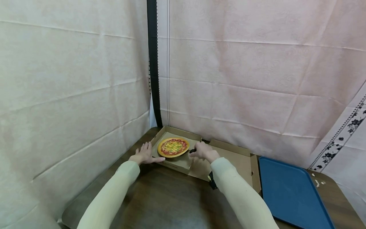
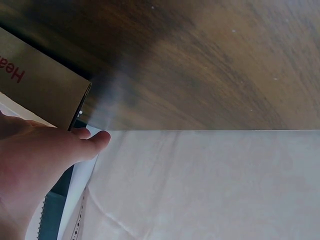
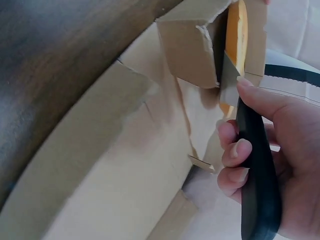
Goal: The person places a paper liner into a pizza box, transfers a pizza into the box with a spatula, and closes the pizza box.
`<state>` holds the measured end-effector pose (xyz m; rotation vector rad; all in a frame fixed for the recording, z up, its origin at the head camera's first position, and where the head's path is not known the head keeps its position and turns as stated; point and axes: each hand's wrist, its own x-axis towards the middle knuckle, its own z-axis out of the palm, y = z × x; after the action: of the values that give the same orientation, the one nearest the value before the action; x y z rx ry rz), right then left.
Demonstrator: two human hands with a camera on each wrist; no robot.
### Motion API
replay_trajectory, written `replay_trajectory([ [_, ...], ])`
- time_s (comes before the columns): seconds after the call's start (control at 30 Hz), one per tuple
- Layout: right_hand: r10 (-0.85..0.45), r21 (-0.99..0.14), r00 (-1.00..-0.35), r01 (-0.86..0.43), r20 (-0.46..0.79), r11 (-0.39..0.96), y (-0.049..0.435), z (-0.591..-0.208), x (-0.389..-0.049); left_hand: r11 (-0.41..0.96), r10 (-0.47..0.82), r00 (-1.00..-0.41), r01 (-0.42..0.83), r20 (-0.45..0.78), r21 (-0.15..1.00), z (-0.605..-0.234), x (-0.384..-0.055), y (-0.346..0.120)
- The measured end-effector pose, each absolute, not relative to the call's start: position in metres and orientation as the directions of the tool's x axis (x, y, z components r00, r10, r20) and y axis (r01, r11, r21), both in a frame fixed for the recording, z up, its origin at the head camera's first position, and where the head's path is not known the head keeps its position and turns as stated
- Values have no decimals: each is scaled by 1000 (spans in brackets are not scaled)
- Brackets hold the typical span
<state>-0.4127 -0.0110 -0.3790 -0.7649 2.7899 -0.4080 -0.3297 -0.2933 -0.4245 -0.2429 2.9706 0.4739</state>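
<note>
A round pizza [image 1: 173, 147] with a yellow and red top lies inside an open cardboard pizza box [image 1: 177, 166] in the table's far corner. My left hand [image 1: 146, 154] rests at the box's near-left corner, fingers and thumb spread. In the left wrist view, that hand [image 2: 45, 155] is beside the box's printed side wall [image 2: 37, 75]. My right hand [image 1: 203, 150] grips a black-handled utensil [image 3: 257, 175] with a flat metal blade. The blade [image 3: 230, 80] is at the pizza's right edge; its tip is hidden.
The box's lid [image 1: 240, 159] lies folded open to the right. Beyond it, a blue tray [image 1: 288, 187] sits on the brown wooden table [image 1: 171, 197]. Small pale scraps [image 1: 317, 183] lie near the tray. Hanging cloths [image 1: 243, 63] close off the left and back.
</note>
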Motion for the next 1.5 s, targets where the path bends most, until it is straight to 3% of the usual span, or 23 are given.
replay_trajectory([
  [0.4, -512, -247, -834, -462, -204, 852, -16, -353, -416, 940, -150, -977, -188, -153, 285, -426, -331, -293],
  [1.5, -479, -200, -835, -438, -271, 876, 1, -323, -408, 935, -146, -978, -185, -146, 303, -426, -331, -293],
])
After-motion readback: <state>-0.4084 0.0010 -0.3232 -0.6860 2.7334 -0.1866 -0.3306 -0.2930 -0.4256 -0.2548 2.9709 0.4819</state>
